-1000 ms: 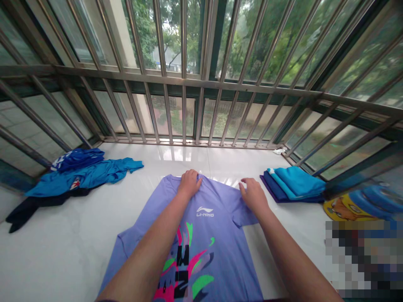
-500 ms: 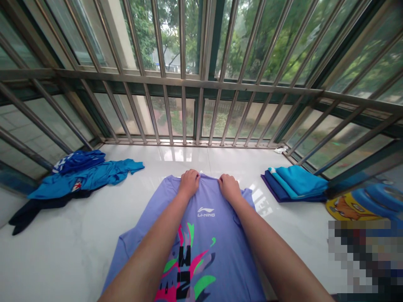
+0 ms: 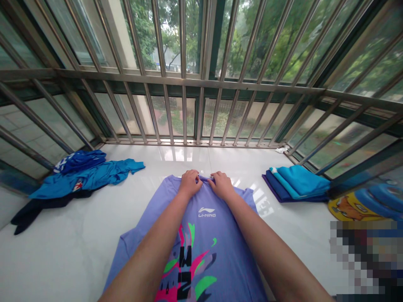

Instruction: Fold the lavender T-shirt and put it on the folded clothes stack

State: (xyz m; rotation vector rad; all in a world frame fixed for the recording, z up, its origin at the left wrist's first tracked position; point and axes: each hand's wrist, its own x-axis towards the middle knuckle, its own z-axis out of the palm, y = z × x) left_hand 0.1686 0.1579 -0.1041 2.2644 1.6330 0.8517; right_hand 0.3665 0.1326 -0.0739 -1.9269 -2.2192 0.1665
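A purple long T-shirt [image 3: 229, 239] with a white LI-NING logo and a bright pink, green and black print lies spread on the white tiled surface, its collar edge away from me. My left hand [image 3: 190, 183] pinches the collar edge left of centre, thumb and fingers together. Close by on the right, my right hand [image 3: 221, 184] grips the same edge with bent fingers. Only a short stretch of collar shows between the two hands. My forearms cover parts of the shirt's sides, and its lower end runs out of view.
Rumpled blue and dark clothes [image 3: 85, 178] lie at the left. Folded blue and navy clothes [image 3: 296, 184] are stacked at the right, beside a yellow-and-blue container [image 3: 362, 201]. Metal window bars [image 3: 201, 113] enclose the far side. A small white scrap [image 3: 282, 149] lies in the far right corner.
My right hand has moved left along the collar, closer to my left hand. The left hand stays almost where it was, and the shirt lies nearly the same.
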